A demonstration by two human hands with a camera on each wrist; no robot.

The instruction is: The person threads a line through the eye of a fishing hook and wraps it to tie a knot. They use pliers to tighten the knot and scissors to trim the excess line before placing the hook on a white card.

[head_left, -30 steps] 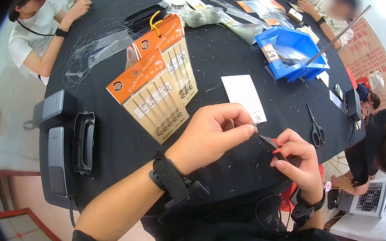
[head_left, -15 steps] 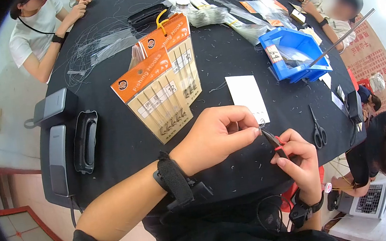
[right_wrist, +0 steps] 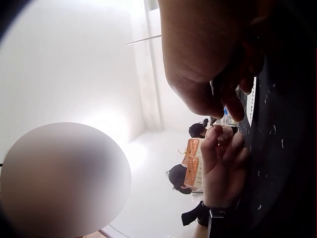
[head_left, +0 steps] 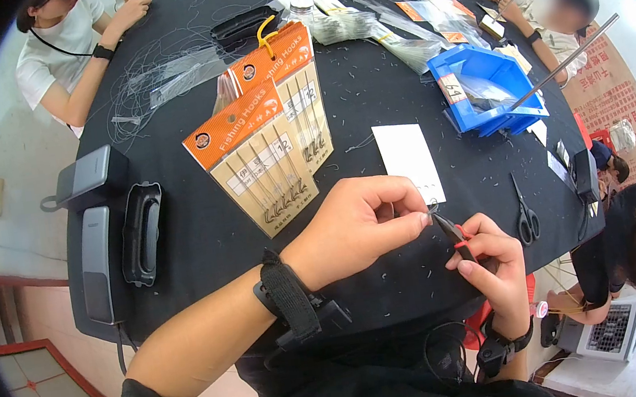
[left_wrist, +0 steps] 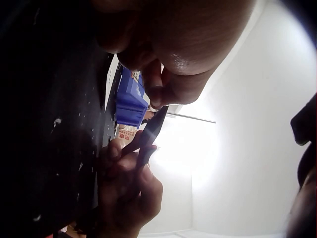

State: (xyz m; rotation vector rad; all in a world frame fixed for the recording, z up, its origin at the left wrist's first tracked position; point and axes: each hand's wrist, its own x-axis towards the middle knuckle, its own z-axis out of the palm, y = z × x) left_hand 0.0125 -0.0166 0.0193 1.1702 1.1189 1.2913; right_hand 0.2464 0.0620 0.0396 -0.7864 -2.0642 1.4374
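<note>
My left hand [head_left: 365, 220] pinches a tiny piece between thumb and forefinger; a thin curved bit like a fishing hook [head_left: 433, 203] shows just past the fingertips. My right hand [head_left: 493, 260] grips small red-handled pliers [head_left: 451, 231], their pointed tips right at the left fingertips. In the left wrist view the dark pliers [left_wrist: 157, 124] reach up to the pinching thumb [left_wrist: 156, 96]. Behind the fingers lies a white card [head_left: 407, 159] with small marks along its near edge. To the left stand orange-topped packs of fishing hooks [head_left: 249, 163].
A blue bin [head_left: 485, 92] with a metal rod is at the back right, black scissors [head_left: 525, 211] to the right. Grey devices [head_left: 98, 263] and a black case [head_left: 143, 233] sit left. Clear plastic sleeves [head_left: 186, 79] and line lie farther back. Other people sit around the table.
Over the last second the plier tips have come up closer to the left fingertips and the small piece. The left hand keeps its pinch, and the head view has shifted slightly.
</note>
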